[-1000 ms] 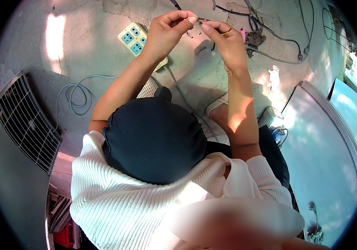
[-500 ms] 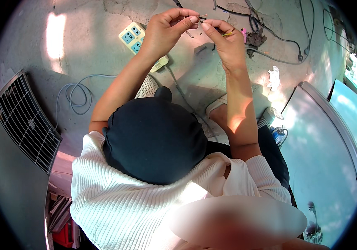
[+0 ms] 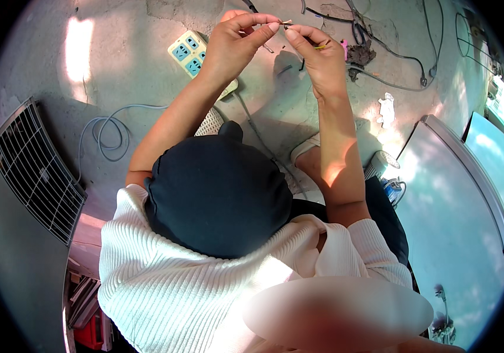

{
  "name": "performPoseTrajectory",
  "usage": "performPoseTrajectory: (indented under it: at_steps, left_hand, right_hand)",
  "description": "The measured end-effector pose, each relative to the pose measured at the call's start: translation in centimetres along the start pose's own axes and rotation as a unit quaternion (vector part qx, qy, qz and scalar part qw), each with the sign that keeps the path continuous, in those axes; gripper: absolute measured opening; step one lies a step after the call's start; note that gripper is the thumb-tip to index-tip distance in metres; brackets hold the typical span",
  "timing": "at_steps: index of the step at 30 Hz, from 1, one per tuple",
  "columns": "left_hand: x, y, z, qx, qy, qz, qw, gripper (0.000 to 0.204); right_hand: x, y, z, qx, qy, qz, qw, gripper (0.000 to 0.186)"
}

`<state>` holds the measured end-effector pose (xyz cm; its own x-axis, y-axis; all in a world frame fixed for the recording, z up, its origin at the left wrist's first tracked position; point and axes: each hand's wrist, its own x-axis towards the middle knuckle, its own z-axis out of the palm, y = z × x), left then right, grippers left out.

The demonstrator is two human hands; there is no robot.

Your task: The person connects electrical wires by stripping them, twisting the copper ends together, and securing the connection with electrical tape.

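Observation:
My left hand [image 3: 231,50] pinches thin wires [image 3: 285,23], with short frayed ends showing between thumb and forefinger. Just to its right, my right hand [image 3: 319,62] closes its thumb and fingers on the same small bundle, and a yellow wire [image 3: 322,45] crosses its fingers. The exact join is too small to make out. Below and behind the left hand lies a cream power strip [image 3: 180,52] with blue sockets, partly hidden by the forearm.
Black cables [image 3: 393,56] and a grey cord [image 3: 111,130] lie on the concrete floor [image 3: 116,70]. A metal grille [image 3: 34,170] stands at left, a pale panel [image 3: 457,212] at right. A white scrap [image 3: 386,109] and a cylindrical object [image 3: 384,162] lie near my right forearm.
Both hands stay nearly in place. My left fingers have shifted slightly on the wires, and more pale frayed wire now shows between the fingertips.

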<state>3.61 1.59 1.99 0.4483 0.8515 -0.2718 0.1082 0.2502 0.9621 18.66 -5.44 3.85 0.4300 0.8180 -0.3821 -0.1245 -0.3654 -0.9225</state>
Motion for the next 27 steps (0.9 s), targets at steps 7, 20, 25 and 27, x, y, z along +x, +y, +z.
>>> performPoseTrajectory:
  at_steps: [7,20,25,27]
  left_hand:
    - [0.04,0.21,-0.39,-0.044,-0.032,-0.019,0.998,0.02]
    - [-0.21,0.31,-0.16,-0.091,-0.039,-0.024,0.995,0.019]
    - [-0.24,0.07,-0.22,-0.092,-0.045,-0.024,0.994,0.018]
    - [-0.24,-0.03,-0.23,-0.087,-0.045,-0.026,0.995,0.018]
  right_hand:
    - [0.09,0.0,-0.11,0.011,0.003,-0.013,1.0,0.013]
    - [0.08,0.04,-0.16,-0.017,0.009,-0.032,0.999,0.01]
    - [-0.07,-0.16,-0.04,-0.041,0.012,-0.047,0.998,0.01]
    - [-0.1,-0.13,-0.09,-0.053,0.011,-0.055,0.997,0.01]
